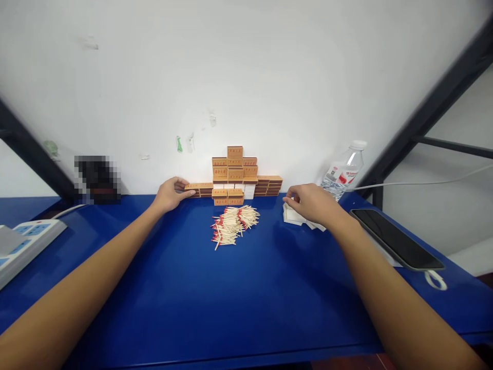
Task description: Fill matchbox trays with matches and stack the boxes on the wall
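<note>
Orange matchboxes (234,173) are stacked against the wall in a stepped structure, with white box parts (249,191) in its lower middle. At the left end of the low row, my left hand (169,195) closes its thumb and fingers around a matchbox (192,187). On the right, my right hand (313,203) is curled over a small pile of white matchbox trays (293,217). Its thumb and forefinger pinch at the edge of a tray, partly hidden by the hand. Loose red-tipped matches (235,223) lie heaped in front of the structure.
A water bottle (344,172) stands by the wall, behind my right hand. A phone (396,239) lies at the right of the blue table (215,308). At left are a power strip (33,246) and a dark blurred object (100,180). A cable (416,184) crosses behind the bottle.
</note>
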`<control>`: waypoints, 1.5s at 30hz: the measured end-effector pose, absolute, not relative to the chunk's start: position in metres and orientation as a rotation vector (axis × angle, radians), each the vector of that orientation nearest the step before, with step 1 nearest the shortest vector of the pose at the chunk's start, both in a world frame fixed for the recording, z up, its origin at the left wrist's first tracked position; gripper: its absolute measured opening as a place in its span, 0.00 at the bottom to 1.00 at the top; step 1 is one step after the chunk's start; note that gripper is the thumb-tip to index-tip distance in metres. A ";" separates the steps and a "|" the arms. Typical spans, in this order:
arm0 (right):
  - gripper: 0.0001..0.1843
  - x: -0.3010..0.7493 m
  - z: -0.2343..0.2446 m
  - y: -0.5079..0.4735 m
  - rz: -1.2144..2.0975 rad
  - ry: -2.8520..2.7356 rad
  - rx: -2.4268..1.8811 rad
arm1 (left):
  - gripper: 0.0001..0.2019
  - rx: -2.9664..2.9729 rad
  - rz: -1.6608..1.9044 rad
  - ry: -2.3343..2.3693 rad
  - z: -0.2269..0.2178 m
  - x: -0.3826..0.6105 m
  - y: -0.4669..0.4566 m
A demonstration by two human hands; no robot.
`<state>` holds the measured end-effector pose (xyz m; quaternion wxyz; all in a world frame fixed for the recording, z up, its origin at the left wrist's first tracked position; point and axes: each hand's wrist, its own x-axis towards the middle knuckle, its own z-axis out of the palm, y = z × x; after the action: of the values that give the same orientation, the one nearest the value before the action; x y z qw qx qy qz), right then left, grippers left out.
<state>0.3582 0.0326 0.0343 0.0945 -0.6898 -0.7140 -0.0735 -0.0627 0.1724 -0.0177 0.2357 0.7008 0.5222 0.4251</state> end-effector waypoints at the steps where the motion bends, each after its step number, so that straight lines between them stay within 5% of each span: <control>1: 0.12 0.358 0.034 0.033 -0.214 -2.116 -2.044 | 0.30 1.903 1.171 1.425 -0.018 -0.063 0.173; 22: 0.11 0.359 0.032 0.036 -0.139 -2.150 -1.953 | 0.31 1.966 1.050 1.428 -0.002 -0.070 0.159; 27: 0.11 0.359 0.033 0.035 -0.154 -2.132 -1.967 | 0.30 1.988 1.023 1.474 0.014 -0.088 0.116; 32: 0.11 0.360 0.030 0.036 -0.133 -2.175 -1.919 | 0.28 2.268 0.594 1.478 0.010 -0.116 0.049; 35: 0.10 0.351 0.032 0.034 -0.102 -2.158 -1.870 | 0.26 2.239 0.713 1.512 0.011 -0.118 0.027; 45: 0.17 0.239 0.015 -0.003 0.915 -1.683 -0.992 | 0.21 2.398 1.229 1.064 0.040 -0.002 0.029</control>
<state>0.2386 -0.0029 0.0150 0.4725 -0.4052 -0.6876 0.3738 -0.0016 0.0286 0.0396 0.1221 0.8215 0.3645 0.4212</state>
